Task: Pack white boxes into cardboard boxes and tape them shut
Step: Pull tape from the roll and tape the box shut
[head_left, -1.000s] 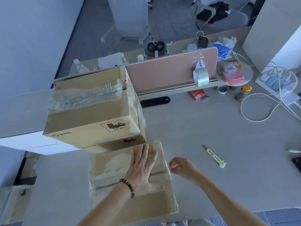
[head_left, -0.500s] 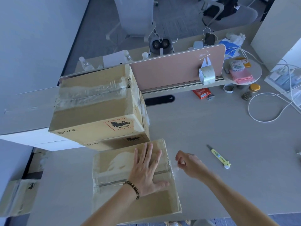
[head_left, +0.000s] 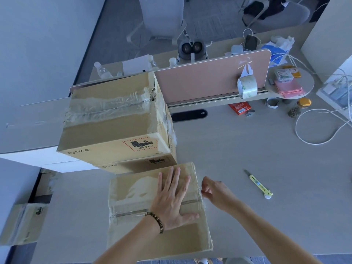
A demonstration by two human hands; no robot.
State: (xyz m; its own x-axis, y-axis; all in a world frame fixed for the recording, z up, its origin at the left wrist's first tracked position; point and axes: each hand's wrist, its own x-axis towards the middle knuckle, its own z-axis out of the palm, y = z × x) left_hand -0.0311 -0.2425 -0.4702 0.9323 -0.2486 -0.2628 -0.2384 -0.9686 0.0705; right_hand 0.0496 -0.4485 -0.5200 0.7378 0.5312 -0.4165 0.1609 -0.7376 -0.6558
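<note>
The pale grey-beige desk (head_left: 247, 159) carries everything within arm's reach, presumably so packing and taping can go on without stepping away; on it, at the far left against the pink divider panel (head_left: 209, 80), two taped brown cardboard cartons printed with a hazard label (head_left: 114, 126) sit stacked one on the other, judged finished and parked out of the way; touching their near side lies the lower, flat-topped brown cardboard carton (head_left: 152, 241) in hand, its flaps closed and clear tape running along the centre seam; the left hand (head_left: 173, 202) lies flat on top with fingers straight and spread, likely to hold the flaps down and steady the carton; the right hand (head_left: 213, 191) is at the carton's right edge where the seam ends, its fingers curled and pinching what seems to be the tape end, though clear film is hard to make out there; the roll of clear packing tape (head_left: 247, 88) hangs on the divider, well apart; the small yellow-green utility knife (head_left: 259, 185) lies near the right hand; no white boxes show, presumably sealed inside; the carton's near edge is cut off.
</note>
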